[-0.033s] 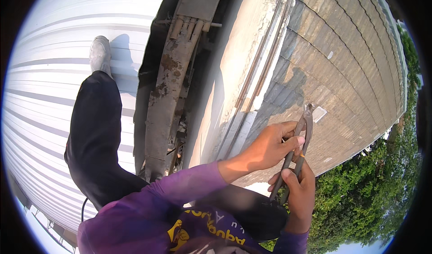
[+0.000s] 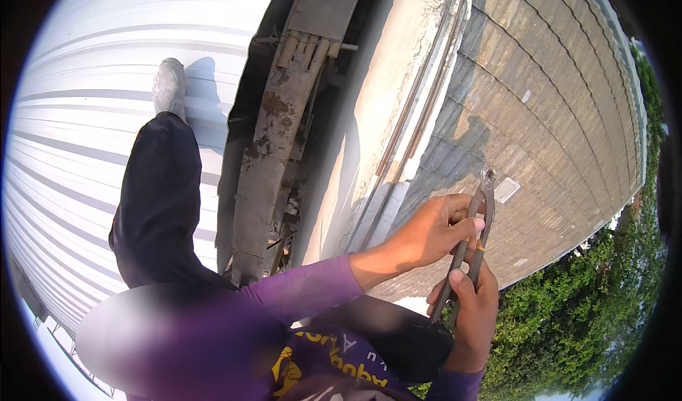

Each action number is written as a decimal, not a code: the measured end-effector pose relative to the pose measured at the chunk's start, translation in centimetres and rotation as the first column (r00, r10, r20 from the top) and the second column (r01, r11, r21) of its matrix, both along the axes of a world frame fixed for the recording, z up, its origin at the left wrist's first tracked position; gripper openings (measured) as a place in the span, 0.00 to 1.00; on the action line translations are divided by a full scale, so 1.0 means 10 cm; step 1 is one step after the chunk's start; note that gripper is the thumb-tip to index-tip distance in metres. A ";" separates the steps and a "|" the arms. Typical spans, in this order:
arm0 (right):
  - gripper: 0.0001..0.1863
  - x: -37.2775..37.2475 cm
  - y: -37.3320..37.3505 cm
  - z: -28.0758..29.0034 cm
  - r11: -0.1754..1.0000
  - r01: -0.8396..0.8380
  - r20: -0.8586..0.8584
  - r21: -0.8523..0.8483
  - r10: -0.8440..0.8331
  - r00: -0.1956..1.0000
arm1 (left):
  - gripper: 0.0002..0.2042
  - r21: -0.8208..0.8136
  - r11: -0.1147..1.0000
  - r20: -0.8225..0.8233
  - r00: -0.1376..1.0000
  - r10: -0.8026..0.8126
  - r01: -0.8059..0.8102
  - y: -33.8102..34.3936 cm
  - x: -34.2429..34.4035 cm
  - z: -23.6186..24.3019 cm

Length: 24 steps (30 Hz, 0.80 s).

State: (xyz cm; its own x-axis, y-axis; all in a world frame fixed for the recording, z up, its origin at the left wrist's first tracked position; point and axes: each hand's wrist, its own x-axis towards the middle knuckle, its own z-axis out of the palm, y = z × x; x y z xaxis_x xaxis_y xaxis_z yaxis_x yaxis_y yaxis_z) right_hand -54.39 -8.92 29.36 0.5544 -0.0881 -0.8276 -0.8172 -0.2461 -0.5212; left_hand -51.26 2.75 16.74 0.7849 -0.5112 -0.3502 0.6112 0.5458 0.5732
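Observation:
A pair of dark metal pincers [image 2: 489,201] is held slantwise over the roof tiles, its jaws pointing away from me. My left hand [image 2: 437,227] grips it close below the head, thumb pressed near the pivot. Around the long handles, my right hand [image 2: 472,312] is closed lower down, with its thumb lying along them. The jaws look nearly together. Whether a small piece sits between them is too fine to tell.
White corrugated metal roofing [image 2: 64,152] lies on the left, under my shoe [image 2: 169,87]. A gutter-like channel [image 2: 259,181] and a concrete ledge with thin rods [image 2: 398,138] separate it from weathered tiles [image 2: 547,138]. Green trees [image 2: 568,316] rise beyond the tiles' edge.
The view has shifted slightly, so the roof and my leg appear a little farther right. Both hands keep their hold on the pincers, with almost no change in their position.

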 end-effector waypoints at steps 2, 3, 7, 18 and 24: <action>0.26 -0.07 -0.07 -0.04 0.978 0.119 0.048 0.172 -0.129 0.990 | 0.10 -0.114 0.993 -0.179 0.984 -0.002 -0.018 -0.04 0.09 0.07; 0.26 -0.12 -0.10 -0.06 0.961 0.156 0.050 0.230 -0.171 0.984 | 0.10 -0.135 0.991 -0.218 0.976 -0.024 -0.005 -0.07 0.13 0.00; 0.26 -0.23 -0.09 -0.15 0.924 0.180 0.055 0.337 -0.211 0.976 | 0.10 -0.139 0.990 -0.188 0.982 0.010 -0.037 0.13 0.21 -0.03; 0.38 -0.16 -0.06 -0.09 0.690 0.266 -0.132 0.673 -0.243 0.961 | 0.23 -0.164 0.918 -0.327 0.898 0.296 -0.362 0.16 0.27 0.08; 0.39 -0.19 -0.12 -0.01 0.708 0.314 -0.140 0.632 -0.295 0.945 | 0.11 -0.021 0.974 -0.175 0.960 0.219 -0.227 0.40 0.54 -0.18</action>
